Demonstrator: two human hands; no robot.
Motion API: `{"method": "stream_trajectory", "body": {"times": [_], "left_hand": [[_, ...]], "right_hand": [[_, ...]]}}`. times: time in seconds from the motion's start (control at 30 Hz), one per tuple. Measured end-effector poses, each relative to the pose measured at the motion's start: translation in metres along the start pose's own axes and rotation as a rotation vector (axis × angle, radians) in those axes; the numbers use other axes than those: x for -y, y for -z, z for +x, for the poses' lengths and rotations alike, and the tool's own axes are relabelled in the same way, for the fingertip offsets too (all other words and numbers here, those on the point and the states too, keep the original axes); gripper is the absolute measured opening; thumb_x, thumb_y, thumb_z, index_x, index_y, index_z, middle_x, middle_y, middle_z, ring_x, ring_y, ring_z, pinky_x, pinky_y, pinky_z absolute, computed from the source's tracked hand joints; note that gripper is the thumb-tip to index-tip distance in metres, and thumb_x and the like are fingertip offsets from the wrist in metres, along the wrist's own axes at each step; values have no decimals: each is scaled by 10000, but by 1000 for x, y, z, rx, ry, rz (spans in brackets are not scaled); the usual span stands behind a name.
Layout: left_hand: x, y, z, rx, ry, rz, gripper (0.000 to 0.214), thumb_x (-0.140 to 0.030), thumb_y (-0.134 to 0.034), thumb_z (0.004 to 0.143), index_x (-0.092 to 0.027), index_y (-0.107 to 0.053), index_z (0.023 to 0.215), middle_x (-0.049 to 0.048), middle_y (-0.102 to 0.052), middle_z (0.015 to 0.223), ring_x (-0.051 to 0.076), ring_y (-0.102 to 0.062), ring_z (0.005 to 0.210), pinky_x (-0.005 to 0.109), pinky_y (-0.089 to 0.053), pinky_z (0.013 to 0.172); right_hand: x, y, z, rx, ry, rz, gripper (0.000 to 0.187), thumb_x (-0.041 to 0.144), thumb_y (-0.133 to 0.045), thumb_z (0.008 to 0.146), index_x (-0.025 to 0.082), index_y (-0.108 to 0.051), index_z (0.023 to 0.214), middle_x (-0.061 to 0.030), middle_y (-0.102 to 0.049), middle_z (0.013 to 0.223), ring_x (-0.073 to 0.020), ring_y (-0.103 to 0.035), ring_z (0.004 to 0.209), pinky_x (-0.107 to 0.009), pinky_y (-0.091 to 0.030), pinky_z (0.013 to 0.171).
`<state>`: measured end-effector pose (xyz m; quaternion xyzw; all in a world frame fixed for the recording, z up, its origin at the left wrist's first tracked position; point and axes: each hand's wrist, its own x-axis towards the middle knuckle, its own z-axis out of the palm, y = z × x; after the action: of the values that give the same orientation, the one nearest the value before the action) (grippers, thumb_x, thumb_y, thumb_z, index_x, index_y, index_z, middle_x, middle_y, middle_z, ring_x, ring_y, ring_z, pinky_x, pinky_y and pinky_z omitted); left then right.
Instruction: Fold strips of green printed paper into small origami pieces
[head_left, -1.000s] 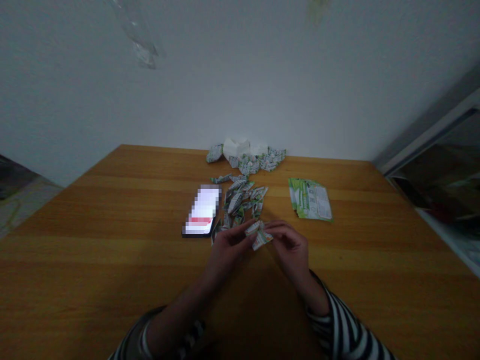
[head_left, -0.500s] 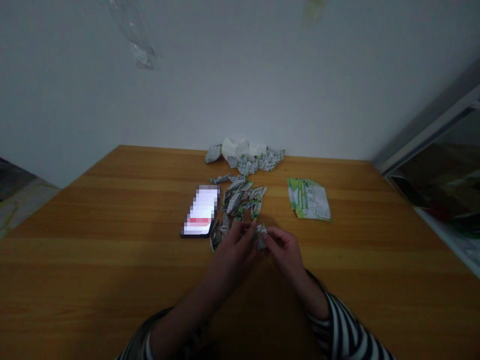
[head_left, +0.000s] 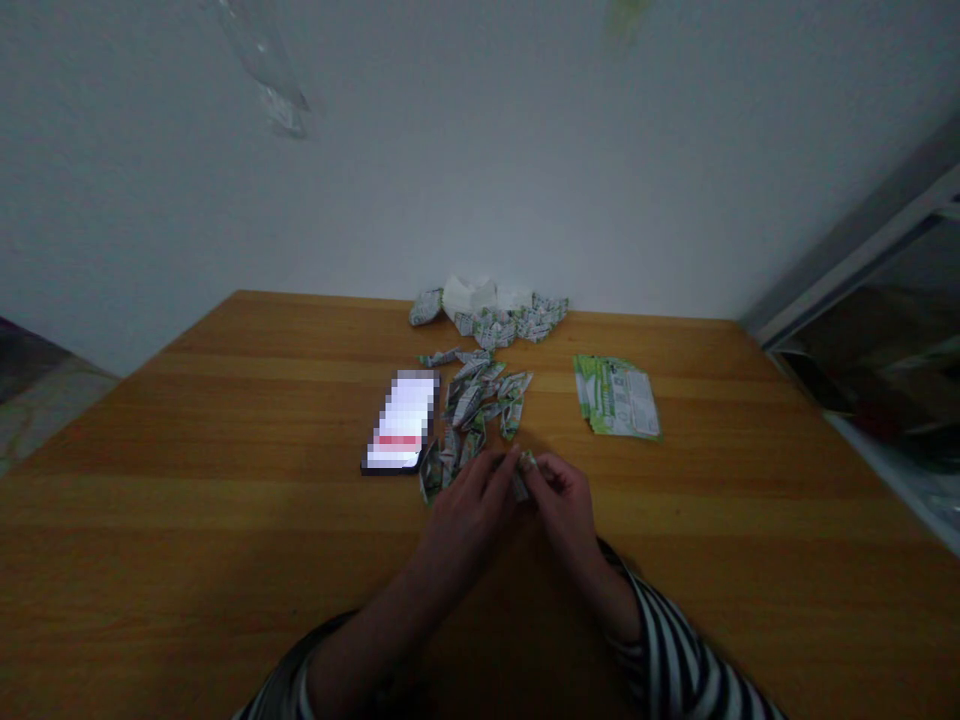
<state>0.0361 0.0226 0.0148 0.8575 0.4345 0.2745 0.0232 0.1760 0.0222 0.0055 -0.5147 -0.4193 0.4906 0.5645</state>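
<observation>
My left hand (head_left: 472,505) and my right hand (head_left: 561,500) meet near the middle of the table, fingertips pinched on a small piece of printed paper (head_left: 522,487). Most of that piece is hidden behind the fingers. Just beyond my left hand lies a loose pile of folded, twisted printed paper pieces (head_left: 469,400), grey-white and green. To the right sits a stack of flat green and white printed sheets or packets (head_left: 626,402); their exact kind is unclear.
A phone (head_left: 405,420) with a lit, blurred screen lies left of the pile. Against the wall are crumpled printed papers (head_left: 495,328) and white tissue-like paper (head_left: 469,296). The wooden table (head_left: 225,420) meets the wall at its back edge. Shelving (head_left: 885,380) stands at the right.
My right hand has shifted slightly left, closer to my left hand. The paper between them now shows as a narrower shape. The other things lie where they were.
</observation>
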Motion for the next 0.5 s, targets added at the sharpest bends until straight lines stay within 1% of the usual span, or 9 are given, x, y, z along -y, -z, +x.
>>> {"method": "stream_trajectory", "body": {"times": [0.07, 0.13, 0.23, 0.33, 0.4, 0.5], "left_hand": [[-2, 1, 1, 23, 4, 21, 414, -146, -515, 905, -114, -446, 1312, 151, -630, 1104, 244, -652, 959, 327, -576, 735], [-4, 3, 3, 52, 20, 56, 401, -149, -534, 895, -120, -457, 1287, 142, -641, 1095, 240, -666, 929, 317, -575, 702], [-8, 6, 6, 109, 94, 109, 314, -153, -575, 868, -145, -514, 1176, 111, -661, 1050, 232, -685, 843, 308, -565, 640], [-9, 7, 7, 164, 150, 113, 214, -202, -587, 868, -161, -546, 1074, 82, -674, 965, 219, -689, 747, 296, -546, 585], [-9, 8, 7, 156, 133, 91, 198, -219, -572, 882, -158, -552, 1070, 83, -675, 953, 218, -689, 762, 294, -548, 604], [-8, 6, 7, 101, 86, 9, 258, -202, -527, 907, -149, -543, 1159, 106, -664, 1017, 216, -681, 845, 301, -557, 685]], "right_hand": [[0, 0, 0, -12, 23, -15, 265, 353, -600, 804, 166, -562, 621, 33, -488, 566, -106, -442, 542, -209, -365, 497], [-2, 0, 0, 0, 34, -30, 229, 323, -610, 788, 172, -551, 626, 41, -479, 567, -102, -428, 533, -208, -353, 492], [-7, -1, 1, 47, 49, -66, 194, 259, -634, 745, 182, -512, 616, 54, -457, 568, -96, -412, 531, -204, -333, 491], [-11, -2, -1, 61, 74, -132, 247, 259, -596, 775, 193, -453, 585, 61, -398, 555, -97, -376, 534, -208, -301, 485], [-11, -2, -2, 52, 86, -176, 267, 280, -567, 811, 195, -444, 590, 61, -375, 558, -100, -349, 540, -214, -288, 486], [-8, -2, -3, 22, 98, -191, 268, 313, -549, 844, 193, -461, 622, 56, -377, 578, -105, -344, 553, -215, -302, 495]]}}
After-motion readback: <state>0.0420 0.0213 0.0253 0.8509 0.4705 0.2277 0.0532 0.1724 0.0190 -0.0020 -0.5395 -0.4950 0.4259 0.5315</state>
